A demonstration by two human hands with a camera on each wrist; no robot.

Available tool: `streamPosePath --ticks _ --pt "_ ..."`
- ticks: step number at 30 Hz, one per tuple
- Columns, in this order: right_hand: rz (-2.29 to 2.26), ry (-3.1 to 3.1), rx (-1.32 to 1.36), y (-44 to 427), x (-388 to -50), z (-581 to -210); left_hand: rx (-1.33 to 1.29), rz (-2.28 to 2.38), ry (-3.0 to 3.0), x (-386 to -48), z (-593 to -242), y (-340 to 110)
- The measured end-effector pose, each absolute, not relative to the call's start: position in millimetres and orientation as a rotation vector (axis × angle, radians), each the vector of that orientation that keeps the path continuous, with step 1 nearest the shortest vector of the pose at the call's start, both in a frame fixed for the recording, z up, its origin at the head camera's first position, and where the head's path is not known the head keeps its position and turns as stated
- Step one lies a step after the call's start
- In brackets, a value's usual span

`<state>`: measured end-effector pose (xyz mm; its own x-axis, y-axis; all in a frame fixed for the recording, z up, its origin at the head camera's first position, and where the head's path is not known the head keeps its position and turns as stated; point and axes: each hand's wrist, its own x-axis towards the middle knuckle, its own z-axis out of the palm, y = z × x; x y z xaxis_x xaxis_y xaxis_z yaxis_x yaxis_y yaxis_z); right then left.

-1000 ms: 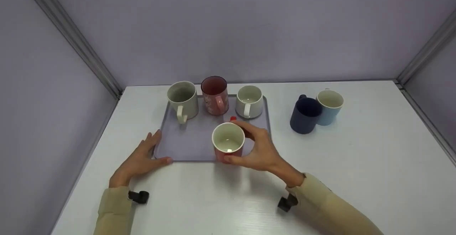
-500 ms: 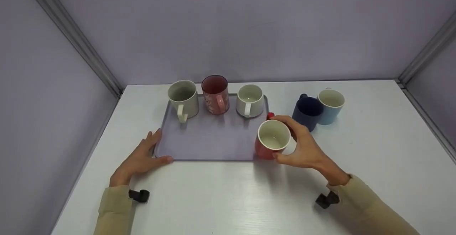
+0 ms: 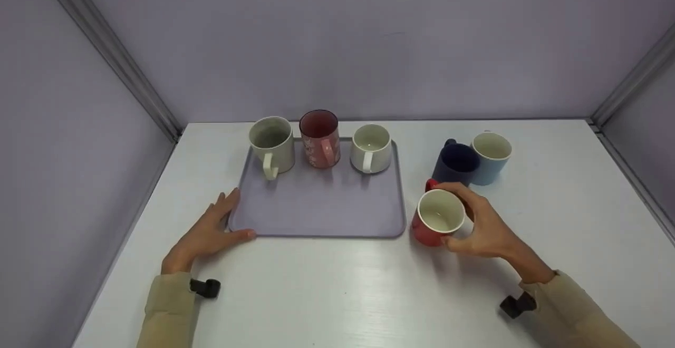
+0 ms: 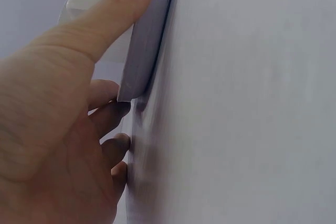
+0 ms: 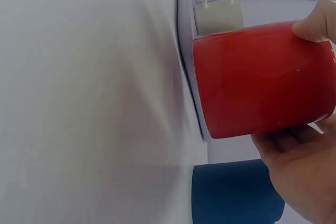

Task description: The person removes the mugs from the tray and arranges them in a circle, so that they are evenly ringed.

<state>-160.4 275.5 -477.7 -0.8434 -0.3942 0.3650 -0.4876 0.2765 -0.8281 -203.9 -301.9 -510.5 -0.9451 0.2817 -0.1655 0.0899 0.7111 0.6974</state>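
My right hand [image 3: 482, 226] grips a red mug [image 3: 428, 232] with a white inside, fingers on its far side and thumb on its near side. The mug is upright, just off the tray's right edge; the right wrist view shows its base [image 5: 202, 87] raised off the table. My left hand [image 3: 208, 234] lies at the front left corner of the grey-purple tray [image 3: 316, 211], thumb on the front rim and straight fingers along the left side. Along the tray's back stand a cream mug [image 3: 279, 150], a pink patterned mug [image 3: 321, 150] and a white mug [image 3: 371, 158].
Behind the red mug, on the white table [image 3: 327, 290], stand a dark blue mug [image 3: 453, 168] and a light blue mug [image 3: 490, 163], close together. Pale walls [image 3: 369, 42] enclose the table at the back and sides.
My right hand has carried the red mug rightward from above the tray's front middle to past its right edge. The left hand and the other mugs have stayed in place.
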Motion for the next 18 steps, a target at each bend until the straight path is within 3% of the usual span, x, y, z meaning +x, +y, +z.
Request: streamPosePath --ticks 18 --pt "1.628 -2.447 0.884 296.6 -158.4 -491.8 0.276 1.038 2.668 -205.4 -511.8 -303.8"
